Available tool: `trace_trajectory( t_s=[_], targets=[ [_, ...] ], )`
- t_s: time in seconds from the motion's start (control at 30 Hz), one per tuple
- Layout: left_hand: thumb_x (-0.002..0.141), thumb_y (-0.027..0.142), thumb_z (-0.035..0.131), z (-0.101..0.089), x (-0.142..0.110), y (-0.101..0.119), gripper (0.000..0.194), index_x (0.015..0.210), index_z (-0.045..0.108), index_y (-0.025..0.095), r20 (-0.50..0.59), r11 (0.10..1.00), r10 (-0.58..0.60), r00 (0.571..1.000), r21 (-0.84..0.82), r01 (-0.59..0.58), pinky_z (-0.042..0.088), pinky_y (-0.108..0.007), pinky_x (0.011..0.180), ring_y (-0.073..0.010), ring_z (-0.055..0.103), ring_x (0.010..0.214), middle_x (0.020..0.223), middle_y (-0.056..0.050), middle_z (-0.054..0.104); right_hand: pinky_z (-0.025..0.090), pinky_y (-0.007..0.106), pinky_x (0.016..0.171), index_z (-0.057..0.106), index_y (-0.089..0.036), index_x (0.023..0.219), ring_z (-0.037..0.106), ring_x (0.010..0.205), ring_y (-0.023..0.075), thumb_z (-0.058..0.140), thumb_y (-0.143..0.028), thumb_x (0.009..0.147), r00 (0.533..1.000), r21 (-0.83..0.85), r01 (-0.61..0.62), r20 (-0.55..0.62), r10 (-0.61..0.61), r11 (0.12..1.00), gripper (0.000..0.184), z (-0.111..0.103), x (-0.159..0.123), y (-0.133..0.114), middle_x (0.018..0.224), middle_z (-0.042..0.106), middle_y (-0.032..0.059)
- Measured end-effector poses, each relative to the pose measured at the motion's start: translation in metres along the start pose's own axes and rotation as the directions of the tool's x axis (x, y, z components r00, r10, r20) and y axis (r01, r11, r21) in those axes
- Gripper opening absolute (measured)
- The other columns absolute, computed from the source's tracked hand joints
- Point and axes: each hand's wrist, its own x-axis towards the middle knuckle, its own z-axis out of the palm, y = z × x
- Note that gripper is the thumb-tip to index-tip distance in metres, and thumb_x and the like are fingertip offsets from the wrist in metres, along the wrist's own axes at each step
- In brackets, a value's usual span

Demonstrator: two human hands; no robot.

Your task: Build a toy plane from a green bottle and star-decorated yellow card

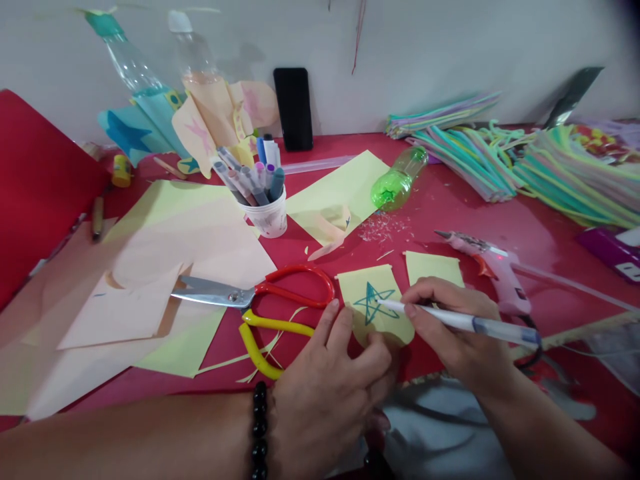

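Observation:
My right hand [465, 333] is closed around a white marker pen [460, 320], its tip on a yellow paper piece [367, 275]. A blue-green star [373, 303] is drawn on that piece. My left hand [335, 387], with a black bead bracelet at the wrist, bends its fingers over the lower edge of the same paper and holds it down; the thumb is mostly hidden. Touching or very near its fingertips are large scissors [240, 297] with one red and one yellow handle. Partly behind my right hand lies a second yellow paper piece [434, 268].
Around the red table are a cup of markers [267, 217], a green bottle part [397, 180], a pink glue gun [500, 267], pipe cleaners [465, 157] and paper sheets [200, 213]. A black phone [293, 110] leans on the wall beside paper-wrapped bottles [205, 100].

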Motion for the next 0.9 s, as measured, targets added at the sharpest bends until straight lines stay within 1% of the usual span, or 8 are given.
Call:
trace_trajectory(
  t_s=[0.17, 0.3, 0.47, 0.57, 0.7, 0.8, 0.9],
  targets=[
    [0.096, 0.049, 0.041, -0.0014, -0.0005, 0.0004, 0.043, 0.127, 0.055, 0.023, 0.009, 1.000, 0.013, 1.000, -0.004, -0.013, 0.025, -0.064, 0.107, -0.0382, 0.042, 0.123, 0.125, -0.006, 0.047, 0.045, 0.024, 0.056, 0.062, -0.021, 0.078, 0.060, 0.060, 0.0121, 0.060, -0.017, 0.083, 1.000, -0.021, 0.000, -0.026, -0.001, 1.000, 0.007, -0.0004, 0.0007, -0.0015, 0.069, 0.065, -0.0020],
    [0.095, 0.051, 0.043, -0.0020, -0.0003, 0.0001, 0.047, 0.132, 0.051, 0.023, 0.013, 1.000, 0.001, 1.000, -0.006, -0.001, 0.025, -0.064, 0.107, -0.0396, 0.041, 0.124, 0.125, -0.006, 0.047, 0.044, 0.024, 0.054, 0.062, -0.022, 0.075, 0.058, 0.058, 0.0120, 0.060, -0.016, 0.081, 1.000, 0.006, 0.000, -0.014, 0.000, 1.000, 0.009, -0.0008, 0.0008, -0.0012, 0.066, 0.063, -0.0023],
    [0.096, 0.052, 0.041, -0.0028, -0.0001, 0.0002, 0.047, 0.129, 0.054, 0.023, 0.018, 1.000, 0.008, 1.000, 0.004, -0.008, 0.026, -0.063, 0.107, -0.0391, 0.041, 0.123, 0.124, -0.005, 0.047, 0.045, 0.024, 0.054, 0.061, -0.021, 0.076, 0.058, 0.059, 0.0121, 0.059, -0.015, 0.082, 1.000, 0.005, -0.006, -0.017, 0.006, 1.000, 0.009, -0.0015, -0.0006, -0.0007, 0.067, 0.063, -0.0021],
    [0.095, 0.052, 0.042, -0.0030, 0.0000, 0.0005, 0.047, 0.131, 0.053, 0.022, 0.009, 1.000, 0.008, 1.000, 0.004, -0.008, 0.027, -0.063, 0.107, -0.0390, 0.042, 0.122, 0.124, -0.005, 0.047, 0.044, 0.024, 0.054, 0.061, -0.021, 0.076, 0.057, 0.059, 0.0116, 0.059, -0.015, 0.082, 1.000, 0.004, 0.016, 0.008, -0.016, 1.000, 0.009, -0.0033, -0.0023, -0.0006, 0.067, 0.063, -0.0022],
    [0.096, 0.052, 0.041, -0.0029, -0.0006, 0.0005, 0.048, 0.131, 0.052, 0.021, 0.005, 1.000, 0.009, 1.000, 0.007, -0.009, 0.028, -0.063, 0.106, -0.0383, 0.043, 0.122, 0.124, -0.006, 0.047, 0.047, 0.025, 0.059, 0.063, -0.021, 0.085, 0.061, 0.065, 0.0127, 0.059, -0.015, 0.083, 0.996, 0.007, 0.073, 0.058, -0.073, 0.997, 0.007, -0.0038, -0.0023, -0.0010, 0.076, 0.066, -0.0003],
    [0.097, 0.050, 0.040, -0.0024, -0.0008, 0.0004, 0.045, 0.130, 0.053, 0.022, 0.011, 1.000, 0.015, 1.000, 0.013, -0.015, 0.027, -0.064, 0.107, -0.0381, 0.043, 0.123, 0.125, -0.006, 0.048, 0.048, 0.026, 0.062, 0.063, -0.021, 0.088, 0.062, 0.069, 0.0139, 0.059, -0.015, 0.083, 0.989, 0.043, 0.107, 0.099, -0.111, 0.993, 0.008, -0.0020, -0.0007, -0.0021, 0.080, 0.067, 0.0017],
    [0.097, 0.047, 0.041, -0.0021, -0.0003, 0.0002, 0.044, 0.131, 0.053, 0.024, 0.010, 1.000, 0.015, 1.000, 0.019, -0.015, 0.027, -0.064, 0.107, -0.0383, 0.044, 0.124, 0.128, -0.006, 0.047, 0.049, 0.027, 0.065, 0.062, -0.020, 0.091, 0.063, 0.073, 0.0147, 0.059, -0.015, 0.084, 0.981, 0.100, 0.115, 0.145, -0.129, 0.988, 0.009, -0.0002, 0.0003, -0.0024, 0.082, 0.067, 0.0026]
  ],
)
